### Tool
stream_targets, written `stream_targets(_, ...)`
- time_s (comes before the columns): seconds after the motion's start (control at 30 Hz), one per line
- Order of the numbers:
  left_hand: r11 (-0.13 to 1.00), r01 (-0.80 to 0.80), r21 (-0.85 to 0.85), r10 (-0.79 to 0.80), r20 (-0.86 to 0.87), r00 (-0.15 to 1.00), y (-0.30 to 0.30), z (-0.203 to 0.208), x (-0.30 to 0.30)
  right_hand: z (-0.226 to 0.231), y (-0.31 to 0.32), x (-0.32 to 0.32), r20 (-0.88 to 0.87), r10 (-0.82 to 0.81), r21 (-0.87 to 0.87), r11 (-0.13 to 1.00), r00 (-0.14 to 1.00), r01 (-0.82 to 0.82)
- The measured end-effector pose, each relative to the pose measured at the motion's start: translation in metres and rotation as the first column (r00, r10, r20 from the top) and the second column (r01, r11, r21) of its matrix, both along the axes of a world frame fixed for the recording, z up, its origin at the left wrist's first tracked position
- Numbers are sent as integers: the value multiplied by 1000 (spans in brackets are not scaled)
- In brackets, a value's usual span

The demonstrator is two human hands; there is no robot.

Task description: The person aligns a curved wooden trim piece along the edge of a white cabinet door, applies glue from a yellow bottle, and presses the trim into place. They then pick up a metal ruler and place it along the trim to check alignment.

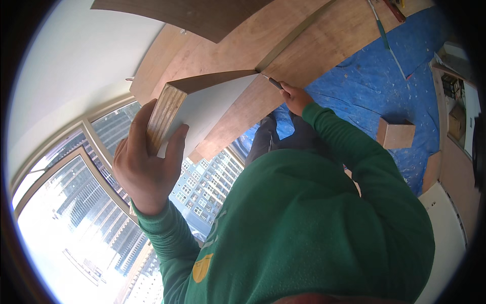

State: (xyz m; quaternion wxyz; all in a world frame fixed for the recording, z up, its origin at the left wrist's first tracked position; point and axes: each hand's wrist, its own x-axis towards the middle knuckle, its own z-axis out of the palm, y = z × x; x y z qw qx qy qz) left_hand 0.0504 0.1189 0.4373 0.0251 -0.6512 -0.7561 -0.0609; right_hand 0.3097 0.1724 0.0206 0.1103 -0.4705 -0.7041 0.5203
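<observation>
My left hand (152, 157) grips the near end of a thick plywood board (215, 104), fingers along one side and thumb on its white face. Layered edges show at that end. The board's far end meets a large wooden panel (304, 61) near a narrow strip or gap. At that corner, my right hand (294, 97) is closed around a slim tool (275, 83) with a dark handle and a thin, light tip. The tip points at the joint; I cannot make out its exact kind or whether it touches the wood.
Blue sheeting (354, 96) covers the floor to the right, with a small wooden block (396, 134) on it. A green-handled long tool (382, 33) lies at the far right. A brown panel (187, 12) overhangs the top. Windows (76, 182) stand to the left, a cabinet (455, 101) to the right.
</observation>
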Motion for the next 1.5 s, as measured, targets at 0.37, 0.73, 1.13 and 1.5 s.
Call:
stream_targets(0.37,999,17,39,-18,20,1000,-2,-12,-4,17,9,3,76,54,-91,995,996,-47)
stream_targets(0.73,998,-67,3,67,-22,998,5,-6,-11,59,12,23,63,15,-222,975,998,-1)
stream_targets(1.13,998,-10,57,15,-79,997,-2,-9,-1,12,35,-7,83,86,-15,996,993,-85)
stream_targets(1.5,998,-12,56,15,-54,998,-4,-8,1,8,30,-11,79,88,-26,996,993,-86)
